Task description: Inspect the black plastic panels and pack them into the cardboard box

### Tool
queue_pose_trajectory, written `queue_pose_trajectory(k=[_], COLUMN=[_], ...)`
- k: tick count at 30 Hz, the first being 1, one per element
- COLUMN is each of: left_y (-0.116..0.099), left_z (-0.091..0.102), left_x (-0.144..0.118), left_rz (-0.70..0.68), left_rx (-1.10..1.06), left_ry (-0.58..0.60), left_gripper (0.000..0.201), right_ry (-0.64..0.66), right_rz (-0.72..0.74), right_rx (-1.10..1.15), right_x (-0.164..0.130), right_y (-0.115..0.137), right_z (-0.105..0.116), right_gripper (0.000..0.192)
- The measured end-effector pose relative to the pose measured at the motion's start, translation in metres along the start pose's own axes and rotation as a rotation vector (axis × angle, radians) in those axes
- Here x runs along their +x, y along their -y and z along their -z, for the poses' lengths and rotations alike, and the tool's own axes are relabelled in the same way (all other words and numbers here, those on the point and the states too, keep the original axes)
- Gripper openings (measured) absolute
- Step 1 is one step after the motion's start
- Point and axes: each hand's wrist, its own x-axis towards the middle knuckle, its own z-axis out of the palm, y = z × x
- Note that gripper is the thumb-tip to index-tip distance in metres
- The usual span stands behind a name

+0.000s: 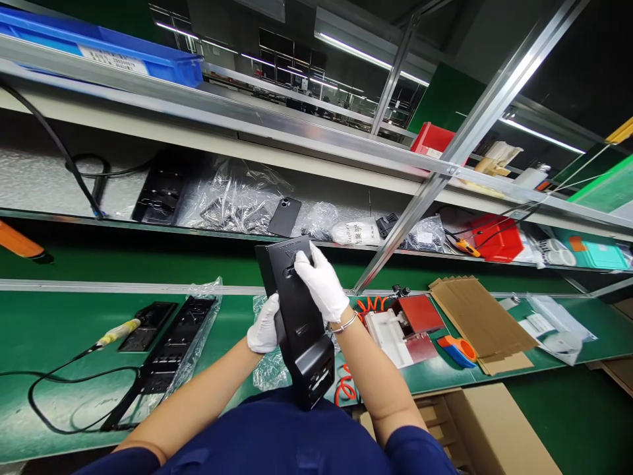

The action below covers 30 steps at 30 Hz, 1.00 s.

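A long black plastic housing is held upright and slightly tilted above the near edge of the green workbench, its lower boxed end close to the person's blue shirt and its upper end level with the back rail. The left hand, in a white glove, clasps the housing's left edge about halfway down, fingers closed round it. The right hand, also gloved, lies over the upper right part, fingers curled together and pressed on the face near a small dark slot; a thin bracelet circles that wrist. Beneath the housing a crumpled clear plastic bag lies on the bench, with an orange coiled cord just beside it. To the right stand a white plastic part, a dark red plate, a blue and orange tape dispenser and flat sheets of cardboard. An open cardboard box sits below the bench edge at lower right. To the left lie two black trays, one partly bagged, and a yellow-handled tool with a black cable looping toward the front. On the raised shelf behind rest a dark phone, more clear bags and a red bin; a blue bin sits on the top rack.
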Motion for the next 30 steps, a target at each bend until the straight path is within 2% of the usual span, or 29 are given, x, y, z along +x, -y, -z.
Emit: queue_pose_trajectory(k=[3,9,15,18,22,25,30], left_y=[0.002,0.000,-0.010,-0.010,-0.007,-0.004,0.000], left_z=[0.007,0.012,-0.001,-0.006,-0.007,-0.002,0.006], left_x=[-0.003,-0.009,-0.008,-0.009,-0.011,-0.011,-0.007], left_rz=[-0.018,0.005,-0.011,-0.061,-0.069,-0.033,-0.026], left_rx=[0.046,0.116,0.189,0.156,0.100,0.113,0.200], left_ry=[-0.046,-0.069,-0.064,-0.075,-0.095,-0.139,-0.162], left_gripper=[0.032,0.031,0.039,0.031,0.026,0.035,0.049], right_ry=[0.073,-0.023,0.136,0.113,0.022,-0.034,0.021], right_rz=[-0.024,-0.025,0.051,0.086,0.035,-0.002,0.050], right_rx=[0.089,0.031,0.204,0.123,-0.001,0.013,0.202], right_x=[-0.003,-0.006,-0.005,-0.008,-0.009,-0.004,0.001], right_y=[0.003,0.004,0.002,0.003,0.002,-0.004,-0.018], right_z=[-0.001,0.000,0.007,0.003,-0.006,-0.007,0.000], right_gripper=[0.042,0.036,0.048,0.039,0.042,0.043,0.046])
